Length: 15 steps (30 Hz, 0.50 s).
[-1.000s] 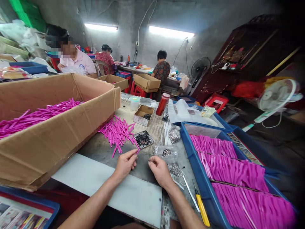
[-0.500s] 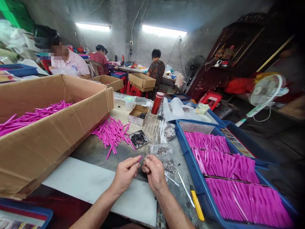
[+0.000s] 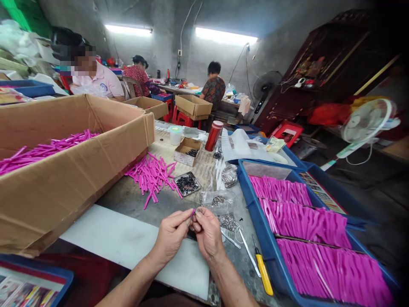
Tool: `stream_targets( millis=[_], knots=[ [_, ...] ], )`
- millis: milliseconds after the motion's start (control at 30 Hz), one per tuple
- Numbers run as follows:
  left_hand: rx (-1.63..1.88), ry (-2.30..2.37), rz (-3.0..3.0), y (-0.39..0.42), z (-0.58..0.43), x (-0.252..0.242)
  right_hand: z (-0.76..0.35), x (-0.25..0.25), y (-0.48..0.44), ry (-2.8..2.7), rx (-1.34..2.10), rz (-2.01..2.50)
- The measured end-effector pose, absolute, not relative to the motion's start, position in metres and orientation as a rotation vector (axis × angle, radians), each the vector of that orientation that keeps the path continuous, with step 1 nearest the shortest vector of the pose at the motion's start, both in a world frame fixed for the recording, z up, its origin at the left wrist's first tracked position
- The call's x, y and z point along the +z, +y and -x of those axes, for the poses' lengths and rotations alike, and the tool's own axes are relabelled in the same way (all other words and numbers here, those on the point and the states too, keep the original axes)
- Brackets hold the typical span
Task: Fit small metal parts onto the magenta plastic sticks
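My left hand (image 3: 172,234) pinches a magenta plastic stick (image 3: 193,212), of which only the tip shows between the fingers. Fingertip to fingertip with it, my right hand (image 3: 207,230) is closed in a pinch at that tip; whatever it holds is too small or hidden to name. Beyond the hands lie a pile of magenta sticks (image 3: 151,175) and a small square tray (image 3: 188,184) of tiny black parts. Clear bags of small metal pieces (image 3: 219,199) rest just past my right hand.
A large cardboard box (image 3: 73,170) of magenta sticks stands left. At right, a blue tray (image 3: 255,238) holds rows of magenta pieces, with a yellow-handled screwdriver (image 3: 263,273) beside it. A red flask (image 3: 213,136) and small open box (image 3: 188,151) stand farther back. Several people sit behind.
My two hands have come together, so the magenta tip now meets the right fingertips. The view has shifted slightly.
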<state>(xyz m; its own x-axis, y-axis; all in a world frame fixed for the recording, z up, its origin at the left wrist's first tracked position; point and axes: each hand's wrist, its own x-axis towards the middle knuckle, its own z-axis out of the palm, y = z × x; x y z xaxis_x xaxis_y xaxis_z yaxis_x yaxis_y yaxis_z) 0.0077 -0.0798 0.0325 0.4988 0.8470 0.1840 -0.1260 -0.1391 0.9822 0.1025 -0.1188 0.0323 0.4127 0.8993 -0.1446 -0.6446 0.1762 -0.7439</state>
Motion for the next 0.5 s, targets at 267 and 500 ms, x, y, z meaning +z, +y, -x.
stream_targets(
  millis=[267, 500],
  knots=[
    [0.990, 0.658, -1.473, -0.084, -0.008, 0.036, -0.103, 0.022, -0.119, -0.483, 1.063, 0.886],
    [0.996, 0.692, -1.417, -0.084, -0.009, 0.034, -0.104, 0.018, -0.118, -0.572, 1.009, 0.939]
  ],
)
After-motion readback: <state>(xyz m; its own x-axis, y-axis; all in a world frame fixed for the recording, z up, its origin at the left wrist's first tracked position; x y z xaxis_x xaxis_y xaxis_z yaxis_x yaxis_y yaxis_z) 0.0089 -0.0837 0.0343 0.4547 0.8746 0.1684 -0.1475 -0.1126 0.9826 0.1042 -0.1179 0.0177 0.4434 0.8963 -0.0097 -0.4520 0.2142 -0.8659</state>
